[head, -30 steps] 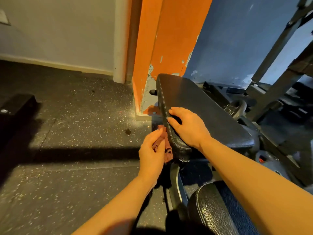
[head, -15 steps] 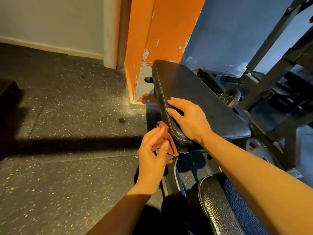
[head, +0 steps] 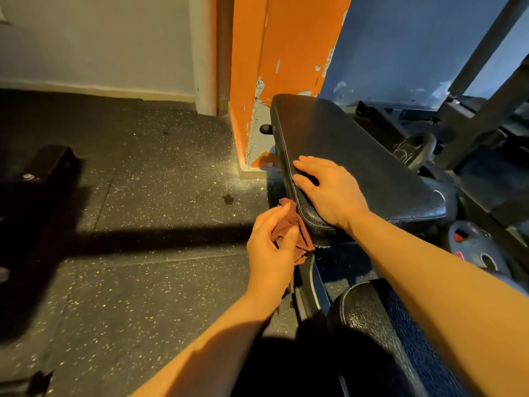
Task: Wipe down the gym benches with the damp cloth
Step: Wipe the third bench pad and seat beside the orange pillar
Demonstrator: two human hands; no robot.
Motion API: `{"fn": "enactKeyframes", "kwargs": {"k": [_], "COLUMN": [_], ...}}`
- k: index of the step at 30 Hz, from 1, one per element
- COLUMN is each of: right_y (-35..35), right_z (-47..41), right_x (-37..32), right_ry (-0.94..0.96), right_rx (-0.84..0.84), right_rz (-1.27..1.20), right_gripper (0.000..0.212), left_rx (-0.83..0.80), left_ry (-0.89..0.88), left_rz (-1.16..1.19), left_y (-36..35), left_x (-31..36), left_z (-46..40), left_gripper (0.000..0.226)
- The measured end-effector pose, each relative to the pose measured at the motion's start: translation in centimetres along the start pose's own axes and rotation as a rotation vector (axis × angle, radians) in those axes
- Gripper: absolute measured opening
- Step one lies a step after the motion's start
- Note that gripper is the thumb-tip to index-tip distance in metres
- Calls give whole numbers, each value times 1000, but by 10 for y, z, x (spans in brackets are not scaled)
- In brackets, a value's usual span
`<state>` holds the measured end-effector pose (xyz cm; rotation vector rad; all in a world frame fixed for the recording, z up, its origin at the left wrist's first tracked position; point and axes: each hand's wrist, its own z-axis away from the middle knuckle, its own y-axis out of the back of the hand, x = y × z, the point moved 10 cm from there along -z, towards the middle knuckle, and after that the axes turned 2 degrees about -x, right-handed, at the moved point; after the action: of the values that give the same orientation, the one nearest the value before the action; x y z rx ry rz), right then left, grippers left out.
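Observation:
A black padded gym bench back pad (head: pixel 349 150) runs away from me toward the wall. My right hand (head: pixel 329 190) lies flat on its near left part, fingers straight. My left hand (head: pixel 272 250) grips a bunched reddish-brown cloth (head: pixel 289 227) and holds it against the pad's left side edge near the near corner. A second black pad, the seat (head: pixel 380 325), sits close below my right forearm.
An orange pillar (head: pixel 257 67) with peeling paint stands just left of the bench's far end. Speckled black rubber floor (head: pixel 128 224) spreads to the left. Weight plates (head: pixel 475 245) and a dark metal rack frame (head: pixel 486 116) crowd the right side.
The left hand stays at the pad's near left edge with the cloth, which has bunched lower in its fingers. The right hand stays put on the pad. My view has shifted slightly.

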<state>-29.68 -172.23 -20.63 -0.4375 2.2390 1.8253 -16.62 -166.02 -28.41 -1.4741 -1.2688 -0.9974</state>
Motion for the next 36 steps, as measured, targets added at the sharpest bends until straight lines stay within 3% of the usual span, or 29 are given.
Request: {"fn": "enactKeyframes", "kwargs": {"k": [6, 12, 16, 22, 32, 36], "right_y": [-2, -5, -8, -9, -3, -5], "right_z": [1, 2, 3, 5, 4, 2], "right_x": [-4, -10, -11, -12, -14, -11], "right_ry": [41, 118, 124, 141, 106, 80], "right_rx": [-50, -51, -96, -123, -99, -91], "right_rz": [29, 80, 65, 64, 78, 104], "right_gripper": [39, 34, 35, 35, 38, 42], "left_rx": [-21, -67, -39, 65, 33, -25], "left_ry": [115, 122, 166, 274, 276, 392], "left_rz": [-45, -194, -237, -103, 41, 336], "left_y": [-5, 6, 4, 0, 2, -5], "left_x": [-5, -4, 11, 1, -14, -26], "left_z": [-67, -14, -41, -40, -53, -42], "left_gripper": [43, 40, 38, 30, 30, 24]}}
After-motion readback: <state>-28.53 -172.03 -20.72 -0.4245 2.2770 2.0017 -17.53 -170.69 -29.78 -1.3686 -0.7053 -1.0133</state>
